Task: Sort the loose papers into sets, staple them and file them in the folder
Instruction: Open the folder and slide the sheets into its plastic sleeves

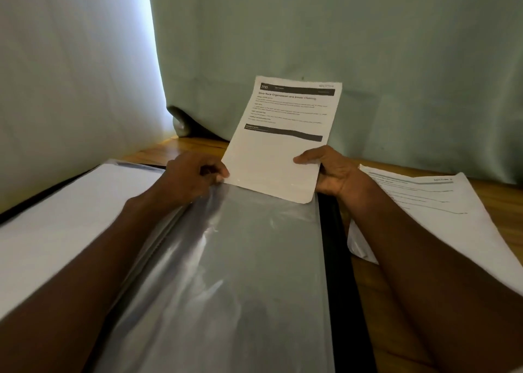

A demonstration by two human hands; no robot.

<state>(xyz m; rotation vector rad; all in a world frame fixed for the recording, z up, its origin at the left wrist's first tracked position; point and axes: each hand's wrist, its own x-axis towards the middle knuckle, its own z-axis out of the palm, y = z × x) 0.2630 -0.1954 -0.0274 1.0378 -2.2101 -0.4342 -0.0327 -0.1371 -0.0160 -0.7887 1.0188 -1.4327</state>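
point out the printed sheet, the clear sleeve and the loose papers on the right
printed sheet [283, 146]: head view, blank middle of the page
clear sleeve [240, 259]: head view, glossy front of the plastic
loose papers [430, 203]: head view, top page, on its printed lines

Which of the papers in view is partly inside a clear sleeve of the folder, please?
The printed sheet that both hands hold upright: its lower edge sits in the clear sleeve. The loose papers on the right lie flat on the table, outside the folder.

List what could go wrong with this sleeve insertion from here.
1. The printed sheet has only its bottom edge inside the plastic sleeve; it may buckle if pushed unevenly.
2. The left hand pinches the sleeve's mouth; losing that pinch could close the opening.
3. The right hand grips one corner, so the sheet could skew.
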